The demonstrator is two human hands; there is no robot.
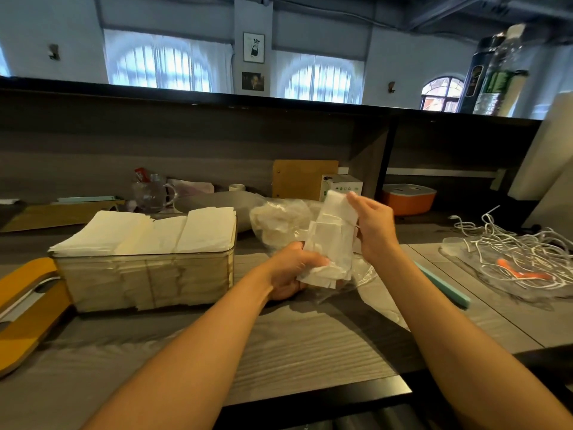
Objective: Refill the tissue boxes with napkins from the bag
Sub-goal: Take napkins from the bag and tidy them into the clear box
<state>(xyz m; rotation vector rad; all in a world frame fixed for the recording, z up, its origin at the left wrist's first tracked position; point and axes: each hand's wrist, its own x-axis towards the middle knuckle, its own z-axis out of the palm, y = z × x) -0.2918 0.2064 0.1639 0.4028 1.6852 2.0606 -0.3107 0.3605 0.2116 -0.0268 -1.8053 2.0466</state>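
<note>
A clear tissue box (pixel 145 282) stands on the grey table, left of centre, packed with white napkins (pixel 148 232) that rise above its rim. To its right I hold a stack of white napkins (pixel 333 240) upright above the table. My left hand (pixel 293 271) grips the stack's lower end. My right hand (pixel 372 226) pinches its upper end. A crumpled clear plastic bag (pixel 280 221) with more napkins inside lies just behind and under my hands.
An orange-rimmed lid (pixel 23 308) lies left of the box. A tangle of white cables (pixel 521 256) on a clear tray sits at the right, a teal strip (pixel 443 285) beside it. A glass mug (pixel 152 193), cartons and an orange container (pixel 407 198) line the back wall.
</note>
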